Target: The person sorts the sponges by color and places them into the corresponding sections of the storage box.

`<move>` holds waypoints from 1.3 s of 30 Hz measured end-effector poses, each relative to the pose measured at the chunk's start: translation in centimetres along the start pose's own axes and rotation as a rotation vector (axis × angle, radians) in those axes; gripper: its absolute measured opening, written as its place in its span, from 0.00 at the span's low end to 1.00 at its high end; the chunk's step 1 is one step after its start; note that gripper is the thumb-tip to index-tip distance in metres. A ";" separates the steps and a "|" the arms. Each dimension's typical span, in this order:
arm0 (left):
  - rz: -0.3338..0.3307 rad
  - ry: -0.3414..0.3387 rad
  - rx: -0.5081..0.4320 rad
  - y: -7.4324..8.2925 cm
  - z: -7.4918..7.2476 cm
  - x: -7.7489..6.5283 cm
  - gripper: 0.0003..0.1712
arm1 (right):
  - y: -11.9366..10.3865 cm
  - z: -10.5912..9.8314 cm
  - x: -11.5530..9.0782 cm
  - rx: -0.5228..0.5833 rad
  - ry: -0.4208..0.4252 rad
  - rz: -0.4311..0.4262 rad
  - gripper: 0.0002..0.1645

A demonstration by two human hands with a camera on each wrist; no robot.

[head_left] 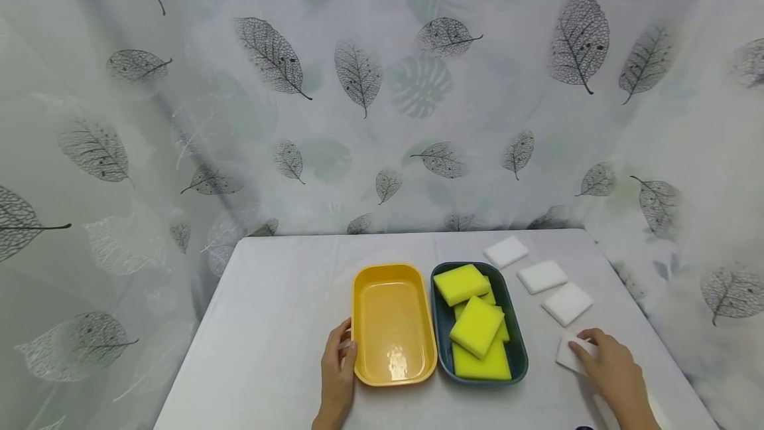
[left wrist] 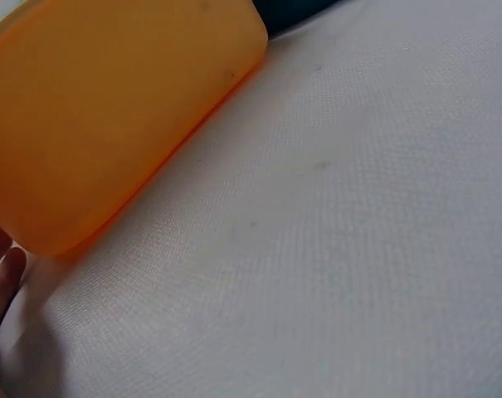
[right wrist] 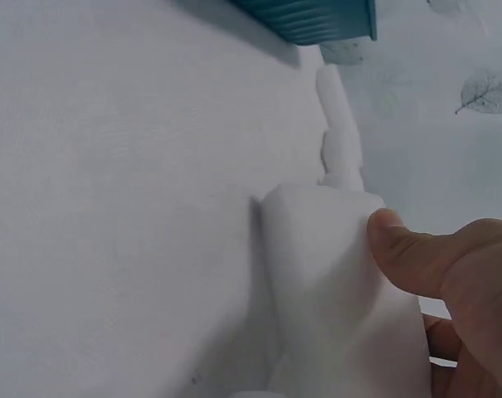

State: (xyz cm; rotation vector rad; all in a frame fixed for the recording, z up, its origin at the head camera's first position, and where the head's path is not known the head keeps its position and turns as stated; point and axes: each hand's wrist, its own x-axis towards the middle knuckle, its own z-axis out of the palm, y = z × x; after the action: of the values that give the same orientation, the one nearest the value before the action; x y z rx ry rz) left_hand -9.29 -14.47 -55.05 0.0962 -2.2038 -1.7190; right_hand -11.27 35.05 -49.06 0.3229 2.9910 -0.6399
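A yellow tray point(head_left: 394, 324) lies in the middle of the table, nothing in it. My left hand point(head_left: 338, 370) rests along its left side, fingertips right at the outer wall; the left wrist view shows those fingers point(left wrist: 3, 286) by the tray's corner. On the right, my right hand point(head_left: 615, 367) pinches a white sponge block point(head_left: 572, 354). In the right wrist view the thumb point(right wrist: 408, 253) presses one side of this sponge, and the other fingers are partly hidden behind it. Three more white sponges, the nearest one point(head_left: 568, 304) among them, form a row beyond that hand.
A dark teal basket point(head_left: 519, 344) touches or nearly touches the tray's right side and holds several yellow sponges point(head_left: 477, 326). White cloth covers the table point(head_left: 268, 324). Behind it hangs a leaf-print curtain point(head_left: 370, 151). A small dark object point(head_left: 585, 427) shows at the bottom edge.
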 end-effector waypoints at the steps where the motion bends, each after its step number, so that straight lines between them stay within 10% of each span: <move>1: -0.001 -0.001 0.002 0.0 0.0 0.0 0.24 | -0.1 -0.2 -0.1 0.015 -0.017 -0.002 0.29; 8: 0.005 -0.001 0.016 -0.2 -0.1 0.1 0.23 | -1.0 -1.1 -0.9 0.097 -0.064 0.040 0.26; 28: 0.018 0.011 -0.001 -0.5 -0.4 0.3 0.21 | -4.7 -1.4 -1.5 0.377 0.249 0.036 0.27; 39: 0.017 0.016 0.023 -0.5 -0.4 0.4 0.19 | -8.6 -1.2 -1.2 0.599 0.161 0.032 0.29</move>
State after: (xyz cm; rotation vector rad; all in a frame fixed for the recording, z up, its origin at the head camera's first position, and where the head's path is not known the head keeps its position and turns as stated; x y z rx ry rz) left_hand -9.59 -15.07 -55.41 0.0968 -2.2068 -1.6786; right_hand -11.97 27.67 -44.38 0.4656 2.8518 -1.5688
